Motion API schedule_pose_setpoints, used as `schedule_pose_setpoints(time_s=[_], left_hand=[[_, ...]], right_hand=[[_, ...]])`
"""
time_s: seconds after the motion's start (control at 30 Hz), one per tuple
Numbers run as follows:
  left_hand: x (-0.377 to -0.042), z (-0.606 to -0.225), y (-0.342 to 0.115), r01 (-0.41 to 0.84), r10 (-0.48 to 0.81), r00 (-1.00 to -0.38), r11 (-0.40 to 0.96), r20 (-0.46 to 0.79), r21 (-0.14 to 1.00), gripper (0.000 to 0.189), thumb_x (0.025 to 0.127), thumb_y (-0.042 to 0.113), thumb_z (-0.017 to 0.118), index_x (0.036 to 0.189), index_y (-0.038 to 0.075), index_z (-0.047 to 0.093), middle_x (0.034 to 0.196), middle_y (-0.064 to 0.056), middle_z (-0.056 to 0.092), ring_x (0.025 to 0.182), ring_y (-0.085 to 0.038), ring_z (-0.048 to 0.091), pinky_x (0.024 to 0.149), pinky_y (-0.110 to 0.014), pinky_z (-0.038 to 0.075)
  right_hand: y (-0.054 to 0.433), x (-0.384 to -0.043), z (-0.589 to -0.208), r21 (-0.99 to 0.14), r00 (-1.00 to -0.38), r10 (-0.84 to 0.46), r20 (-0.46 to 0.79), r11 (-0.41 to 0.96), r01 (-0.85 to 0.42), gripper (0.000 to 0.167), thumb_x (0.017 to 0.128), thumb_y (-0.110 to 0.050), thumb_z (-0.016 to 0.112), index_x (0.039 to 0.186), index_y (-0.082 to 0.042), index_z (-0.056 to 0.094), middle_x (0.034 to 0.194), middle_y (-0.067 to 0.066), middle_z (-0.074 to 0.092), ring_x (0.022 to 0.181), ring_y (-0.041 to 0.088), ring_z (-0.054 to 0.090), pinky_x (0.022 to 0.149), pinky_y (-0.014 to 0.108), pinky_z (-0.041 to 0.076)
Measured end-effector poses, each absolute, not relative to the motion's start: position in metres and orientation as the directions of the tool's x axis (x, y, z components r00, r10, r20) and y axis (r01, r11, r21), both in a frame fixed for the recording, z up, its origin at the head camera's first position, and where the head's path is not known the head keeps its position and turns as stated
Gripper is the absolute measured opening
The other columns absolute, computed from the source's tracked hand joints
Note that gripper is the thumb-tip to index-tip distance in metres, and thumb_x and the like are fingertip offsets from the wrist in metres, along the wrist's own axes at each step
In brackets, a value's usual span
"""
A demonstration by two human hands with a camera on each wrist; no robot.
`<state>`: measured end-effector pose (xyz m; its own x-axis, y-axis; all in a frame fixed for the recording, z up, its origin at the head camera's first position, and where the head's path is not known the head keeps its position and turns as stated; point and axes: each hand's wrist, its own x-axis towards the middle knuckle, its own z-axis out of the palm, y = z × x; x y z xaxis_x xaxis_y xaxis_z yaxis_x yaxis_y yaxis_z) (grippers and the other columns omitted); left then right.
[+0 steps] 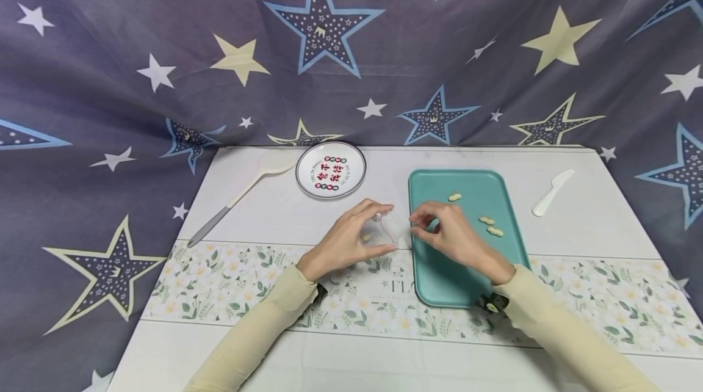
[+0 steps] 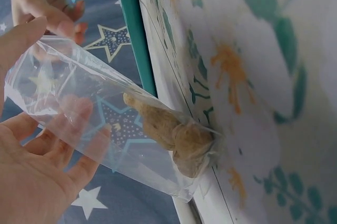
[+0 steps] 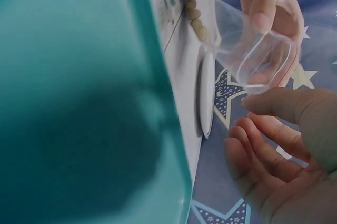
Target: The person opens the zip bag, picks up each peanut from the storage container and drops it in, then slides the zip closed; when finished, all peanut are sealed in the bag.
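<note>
You have the clear bag [image 2: 89, 110] in your left hand [image 1: 343, 238], thumb on one side and fingers on the other, spread wide around its mouth; that grip seems meant to hold the opening apart. The bag is just left of the teal tray [image 1: 447, 285], mouth up and turned toward your right hand [image 1: 458, 234], so its peanuts [image 2: 174, 132] sit bunched at the low end, near the tabletop, presumably by their own weight.

Your right hand is half open above the tray's left side, fingers bent and thumb apart from them, with nothing visible in its grasp. Its thumb tip is very near the bag's rim; from the right wrist view I can't be sure whether they touch.

Three loose peanuts [image 1: 495, 231] lie toward the far and right parts of the tray, whose raised rim should stop them rolling away. The plate [image 1: 331, 170] at far left, the long-handled utensil [image 1: 240, 197] left of it and the white knife [image 1: 552, 193] at right all lie well apart from your hands, which leaves your reach unobstructed.
</note>
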<state>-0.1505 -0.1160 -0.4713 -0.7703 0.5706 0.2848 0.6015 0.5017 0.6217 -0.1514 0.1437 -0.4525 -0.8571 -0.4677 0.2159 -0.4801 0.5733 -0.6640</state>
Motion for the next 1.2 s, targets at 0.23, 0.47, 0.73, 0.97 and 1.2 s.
schedule_pose_setpoints(time_s=[0.23,0.47,0.73,0.97,1.2], left_hand=[[-0.151,-0.472,-0.116,0.604,0.571,-0.768,0.499,0.289,0.621,0.077,0.085,0.044,0.087,0.147,0.010,0.057,0.134,-0.006,0.064,0.121,-0.015,0.062,0.108,-0.035,0.055],[-0.152,-0.472,-0.116,0.594,0.568,-0.775,0.510,0.275,0.622,0.078,0.084,0.044,0.087,0.148,0.011,0.056,0.136,-0.006,0.064,0.121,-0.015,0.062,0.109,-0.035,0.054],[-0.152,-0.472,-0.116,0.590,0.569,-0.777,0.508,0.270,0.627,0.077,0.085,0.044,0.086,0.148,0.010,0.056,0.135,-0.007,0.064,0.120,-0.017,0.063,0.108,-0.037,0.055],[-0.151,-0.473,-0.116,0.593,0.574,-0.773,0.506,0.270,0.626,0.076,0.086,0.044,0.086,0.148,0.012,0.057,0.135,-0.006,0.064,0.121,-0.019,0.064,0.109,-0.037,0.054],[-0.150,-0.473,-0.115,0.588,0.570,-0.779,0.517,0.263,0.622,0.076,0.085,0.043,0.086,0.148,0.013,0.057,0.136,-0.005,0.064,0.122,-0.017,0.063,0.112,-0.036,0.053]], right_hand=[[0.155,-0.158,-0.461,-0.650,-0.857,-0.469,0.212,0.587,-0.482,0.015,0.089,-0.002,0.080,0.103,-0.002,0.075,0.095,0.009,0.076,0.081,0.018,0.073,0.066,0.025,0.061],[0.168,-0.167,-0.472,-0.655,-0.863,-0.468,0.193,0.593,-0.468,0.015,0.088,-0.001,0.080,0.102,-0.001,0.075,0.094,0.011,0.077,0.080,0.021,0.073,0.074,0.042,0.065],[0.184,-0.179,-0.481,-0.646,-0.887,-0.438,0.146,0.637,-0.421,0.013,0.089,-0.001,0.079,0.102,-0.002,0.077,0.092,0.009,0.076,0.080,0.019,0.071,0.073,0.035,0.062],[0.194,-0.191,-0.486,-0.685,-0.911,-0.403,0.084,0.641,-0.347,0.016,0.091,0.000,0.076,0.107,-0.001,0.076,0.097,0.012,0.076,0.083,0.019,0.070,0.073,0.023,0.058],[0.203,-0.205,-0.489,-0.679,-0.923,-0.356,0.144,0.643,-0.354,0.018,0.088,0.006,0.075,0.106,0.002,0.075,0.099,0.019,0.076,0.083,0.026,0.072,0.071,0.021,0.057]])
